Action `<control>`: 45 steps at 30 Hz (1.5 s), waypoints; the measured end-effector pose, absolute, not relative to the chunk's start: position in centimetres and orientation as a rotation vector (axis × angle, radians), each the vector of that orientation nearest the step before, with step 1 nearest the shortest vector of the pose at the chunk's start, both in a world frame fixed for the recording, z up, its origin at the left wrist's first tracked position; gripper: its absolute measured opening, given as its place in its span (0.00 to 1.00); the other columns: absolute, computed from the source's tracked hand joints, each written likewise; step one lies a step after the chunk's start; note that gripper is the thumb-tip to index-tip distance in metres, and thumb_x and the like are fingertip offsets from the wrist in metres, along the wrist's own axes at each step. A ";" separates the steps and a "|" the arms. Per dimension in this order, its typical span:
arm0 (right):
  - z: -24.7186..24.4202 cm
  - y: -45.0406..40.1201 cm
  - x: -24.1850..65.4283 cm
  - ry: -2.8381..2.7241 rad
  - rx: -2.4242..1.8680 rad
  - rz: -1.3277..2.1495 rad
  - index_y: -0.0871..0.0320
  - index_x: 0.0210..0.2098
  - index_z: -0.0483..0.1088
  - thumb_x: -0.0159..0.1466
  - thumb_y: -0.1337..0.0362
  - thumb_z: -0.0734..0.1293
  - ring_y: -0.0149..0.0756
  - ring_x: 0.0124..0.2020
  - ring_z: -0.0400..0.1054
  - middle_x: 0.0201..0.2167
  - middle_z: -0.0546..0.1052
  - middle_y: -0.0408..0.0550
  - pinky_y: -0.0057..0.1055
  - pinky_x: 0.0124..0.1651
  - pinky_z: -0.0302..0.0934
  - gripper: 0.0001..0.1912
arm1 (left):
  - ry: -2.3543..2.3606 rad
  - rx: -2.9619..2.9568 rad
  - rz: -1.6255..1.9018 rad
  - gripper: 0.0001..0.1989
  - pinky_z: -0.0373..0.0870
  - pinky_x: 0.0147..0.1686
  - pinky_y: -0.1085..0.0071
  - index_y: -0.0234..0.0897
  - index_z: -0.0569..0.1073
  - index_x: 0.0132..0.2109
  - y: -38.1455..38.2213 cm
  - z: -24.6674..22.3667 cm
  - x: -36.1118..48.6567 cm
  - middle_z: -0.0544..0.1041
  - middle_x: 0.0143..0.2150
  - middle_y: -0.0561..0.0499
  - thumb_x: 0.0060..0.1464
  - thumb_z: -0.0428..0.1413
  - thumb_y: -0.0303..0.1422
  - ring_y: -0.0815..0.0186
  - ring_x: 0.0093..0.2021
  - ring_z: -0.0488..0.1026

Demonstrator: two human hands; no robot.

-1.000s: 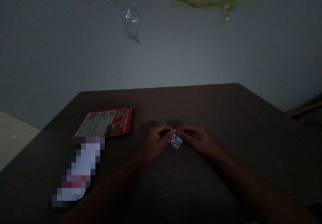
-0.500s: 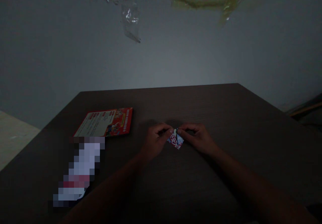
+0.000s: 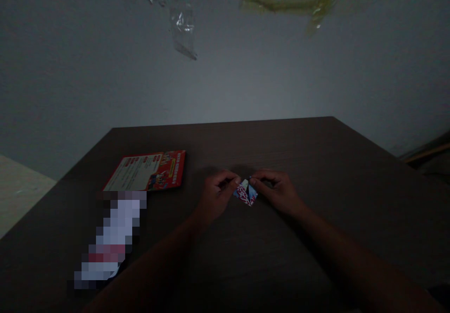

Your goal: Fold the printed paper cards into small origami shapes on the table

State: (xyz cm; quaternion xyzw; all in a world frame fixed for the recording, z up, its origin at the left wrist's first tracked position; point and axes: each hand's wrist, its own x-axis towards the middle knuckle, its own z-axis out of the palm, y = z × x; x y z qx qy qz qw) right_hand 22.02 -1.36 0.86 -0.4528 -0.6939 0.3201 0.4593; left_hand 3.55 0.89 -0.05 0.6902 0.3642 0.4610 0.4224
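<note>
Left hand (image 3: 218, 192) and right hand (image 3: 277, 190) pinch the folded patterned paper (image 3: 243, 193) (seemingly parting its flaps); next probably calls for even thumb pressure

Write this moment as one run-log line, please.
left hand: pinching left side of small patterned piece | right hand: pinching its right side | red-and-white printed item: on table, left of both hands

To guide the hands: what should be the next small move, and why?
Perhaps the right hand should ease its side of the folded paper slightly outward while the left hand braces the other: both pinch it, and a pale area shows between its red-and-white and blue parts.
</note>
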 end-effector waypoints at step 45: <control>-0.2 -0.9 22.7 -1.358 -1.227 0.782 0.59 0.28 0.69 0.57 0.57 0.66 0.32 0.28 0.65 0.25 0.71 0.44 0.28 0.32 0.59 0.10 | 0.987 1.406 1.463 0.08 0.63 0.26 0.76 0.37 0.67 0.38 1.7 -0.9 3.2 0.67 0.27 0.56 0.58 0.49 0.37 0.72 0.25 0.66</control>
